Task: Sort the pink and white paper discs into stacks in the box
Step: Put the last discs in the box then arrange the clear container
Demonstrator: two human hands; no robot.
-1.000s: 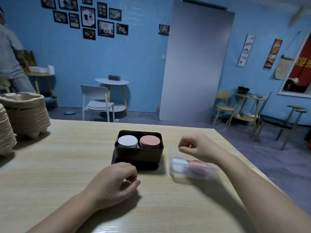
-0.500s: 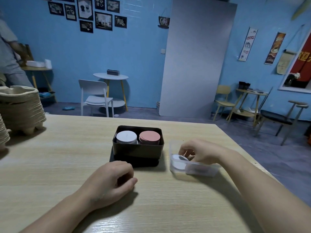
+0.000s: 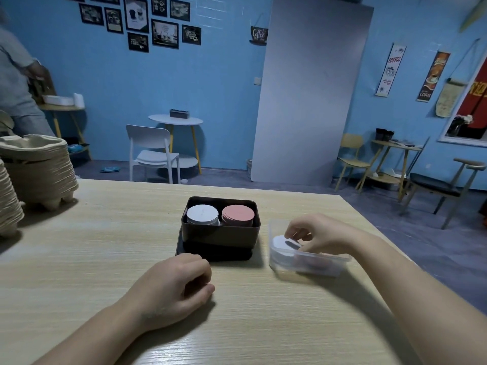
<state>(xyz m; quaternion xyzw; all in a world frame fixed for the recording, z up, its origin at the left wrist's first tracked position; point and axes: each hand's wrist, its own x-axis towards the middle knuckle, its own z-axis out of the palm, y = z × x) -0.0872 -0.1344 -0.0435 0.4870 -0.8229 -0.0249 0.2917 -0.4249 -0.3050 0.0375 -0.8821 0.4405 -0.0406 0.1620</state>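
A dark box [image 3: 218, 237] stands mid-table on its black lid [image 3: 210, 255]. Inside it, a white disc stack [image 3: 202, 214] fills the left half and a pink disc stack [image 3: 238, 215] the right. Just right of the box sits a clear plastic tub [image 3: 311, 264] with loose white discs [image 3: 279, 242] at its left end; my hand hides the rest of its contents. My right hand [image 3: 321, 238] reaches into the tub, thumb and fingertips pinching the edge of the top white disc. My left hand [image 3: 174, 288] rests on the table in front of the box, loosely curled, holding nothing.
Stacks of pulp trays [image 3: 37, 169] stand at the table's far left. The table's right edge [image 3: 382, 233] runs close to the tub. A person [image 3: 13, 88] stands at the back left, with chairs and small tables beyond.
My right hand dropped from above the tub down into it and closed its fingertips on a white disc. The left hand stayed in place.
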